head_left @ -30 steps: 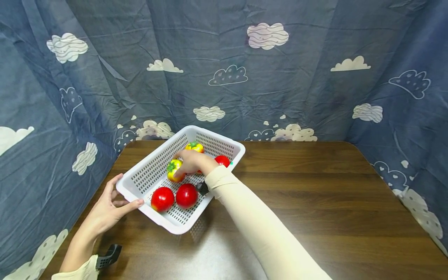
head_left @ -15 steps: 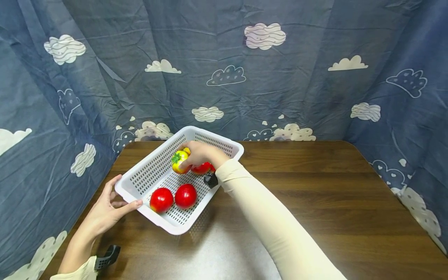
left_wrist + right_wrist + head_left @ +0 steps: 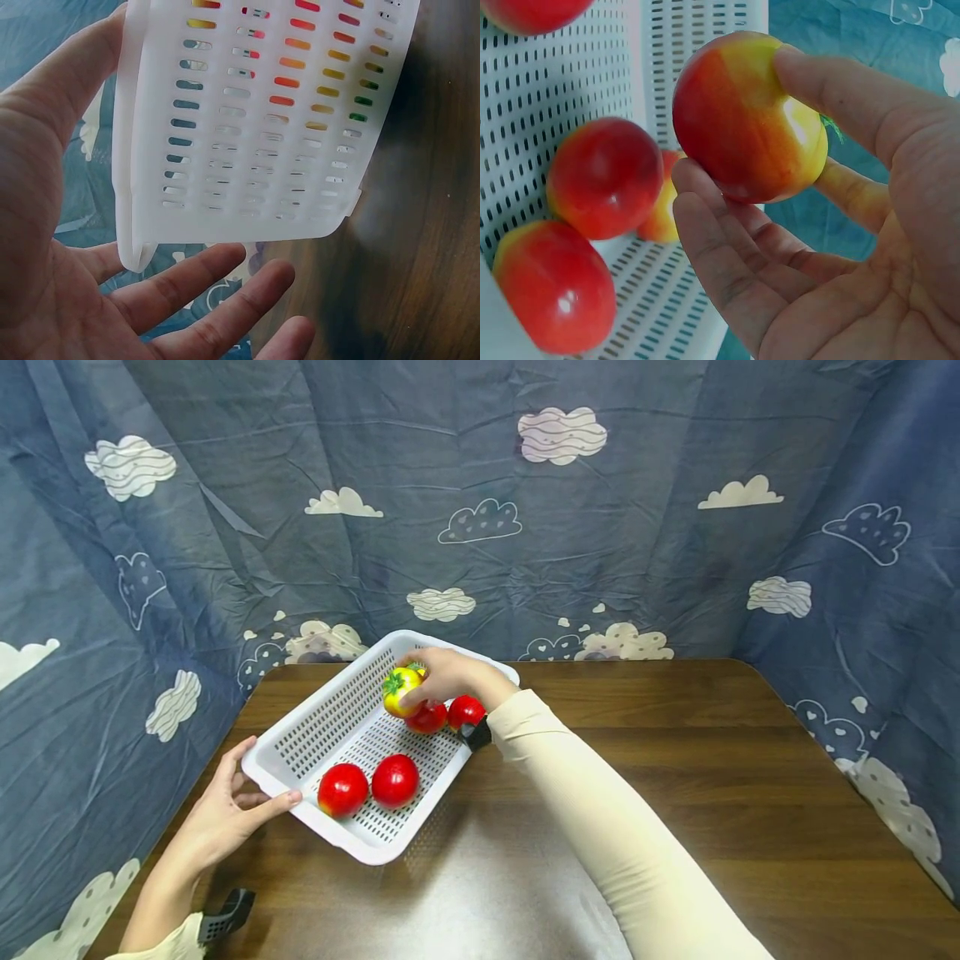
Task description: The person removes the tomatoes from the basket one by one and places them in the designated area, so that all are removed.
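A white slotted plastic basket (image 3: 296, 814) stands at an angle on the table's left side. At its near left corner, my left hand (image 3: 225, 810) holds the rim between thumb and fingers; the left wrist view shows the spread fingers against the basket's outside (image 3: 247, 217). Over the basket's far part, my right hand (image 3: 450, 677) grips a red and yellow tomato (image 3: 401, 692) with a green leafy top. The right wrist view shows this tomato (image 3: 742, 120) between thumb and fingertips, above the others. Another tomato behind it is mostly hidden by the hand.
Two red tomatoes, one at the near left (image 3: 342, 790) and one beside it (image 3: 396, 781), lie inside the basket's near end. Two more sit along the right wall (image 3: 429, 718). Brown wooden table (image 3: 675, 777) extends to the right; a blue cloud-patterned cloth (image 3: 480, 485) hangs behind.
My right hand has lifted the tomato and carried it toward the basket's far right, uncovering tomatoes by the right wall. The left hand keeps its place on the rim.
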{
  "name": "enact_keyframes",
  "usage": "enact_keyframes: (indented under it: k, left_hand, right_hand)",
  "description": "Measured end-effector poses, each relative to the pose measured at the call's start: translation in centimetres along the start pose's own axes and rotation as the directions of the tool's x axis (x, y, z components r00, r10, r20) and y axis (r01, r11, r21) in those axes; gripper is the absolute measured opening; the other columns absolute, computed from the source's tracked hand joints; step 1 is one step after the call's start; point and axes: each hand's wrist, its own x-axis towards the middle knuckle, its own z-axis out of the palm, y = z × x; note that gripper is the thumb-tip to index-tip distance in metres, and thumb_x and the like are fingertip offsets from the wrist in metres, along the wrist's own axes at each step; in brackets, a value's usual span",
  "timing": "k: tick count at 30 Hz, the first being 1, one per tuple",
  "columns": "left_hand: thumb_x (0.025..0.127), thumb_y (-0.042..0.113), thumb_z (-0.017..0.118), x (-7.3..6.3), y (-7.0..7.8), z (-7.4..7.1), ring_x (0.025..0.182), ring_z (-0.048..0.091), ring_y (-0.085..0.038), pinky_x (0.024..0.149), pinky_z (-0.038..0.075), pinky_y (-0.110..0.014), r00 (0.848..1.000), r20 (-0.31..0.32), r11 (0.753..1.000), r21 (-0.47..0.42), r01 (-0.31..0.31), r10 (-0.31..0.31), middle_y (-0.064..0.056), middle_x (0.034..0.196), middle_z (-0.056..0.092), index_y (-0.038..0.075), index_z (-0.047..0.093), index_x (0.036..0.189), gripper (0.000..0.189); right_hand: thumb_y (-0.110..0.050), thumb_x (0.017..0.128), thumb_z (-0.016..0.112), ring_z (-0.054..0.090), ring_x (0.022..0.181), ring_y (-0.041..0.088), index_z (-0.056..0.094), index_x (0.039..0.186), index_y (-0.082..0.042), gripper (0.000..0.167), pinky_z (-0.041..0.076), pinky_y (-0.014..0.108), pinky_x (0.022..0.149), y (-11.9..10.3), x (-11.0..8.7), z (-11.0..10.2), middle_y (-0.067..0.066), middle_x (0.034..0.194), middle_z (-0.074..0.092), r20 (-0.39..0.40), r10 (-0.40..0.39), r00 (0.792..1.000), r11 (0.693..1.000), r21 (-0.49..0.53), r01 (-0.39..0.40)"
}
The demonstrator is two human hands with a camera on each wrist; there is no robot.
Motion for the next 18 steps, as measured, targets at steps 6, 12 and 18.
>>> enact_keyframes:
  k: [6, 12, 18]
  left_hand:
    - [0.096, 0.027, 0.083, -0.2, 0.2, 0.0, 0.115, 0.072, -0.042, 0.077, 0.055, -0.025, 1.0, -0.002, 1.0, 0.008, -0.014, 0.014, -0.036, 0.152, 0.053, 0.004, 0.001, 0.171, 0.113]
    - [0.096, 0.028, 0.082, -0.4, 0.0, 0.1, 0.117, 0.07, -0.044, 0.078, 0.055, -0.025, 0.999, -0.004, 0.999, 0.013, -0.047, 0.047, -0.035, 0.151, 0.054, 0.005, 0.0, 0.172, 0.114]
    - [0.095, 0.026, 0.083, -0.3, -0.2, 0.0, 0.12, 0.07, -0.044, 0.078, 0.055, -0.023, 0.998, 0.006, 0.998, 0.012, -0.055, 0.055, -0.035, 0.152, 0.054, 0.005, 0.001, 0.172, 0.114]
  right_hand:
    - [-0.027, 0.096, 0.081, 0.069, 0.101, 0.025, 0.056, 0.154, -0.018, 0.063, 0.056, 0.027, 0.088, 0.4, -1.0, -1.0, 0.012, 0.131, 0.065, -0.028, 0.033, 0.999, 0.998, -0.045, -0.035]
    - [-0.028, 0.096, 0.082, 0.074, 0.106, 0.033, 0.055, 0.155, -0.02, 0.065, 0.058, 0.032, 0.092, 1.2, -1.7, -1.9, 0.013, 0.134, 0.064, -0.04, 0.047, 0.998, 0.999, -0.019, -0.048]
    - [-0.032, 0.096, 0.082, 0.069, 0.112, 0.029, 0.054, 0.156, -0.021, 0.067, 0.054, 0.037, 0.1, 2.3, -2.4, -2.9, 0.015, 0.137, 0.063, -0.068, 0.06, 0.996, 0.997, -0.042, -0.063]
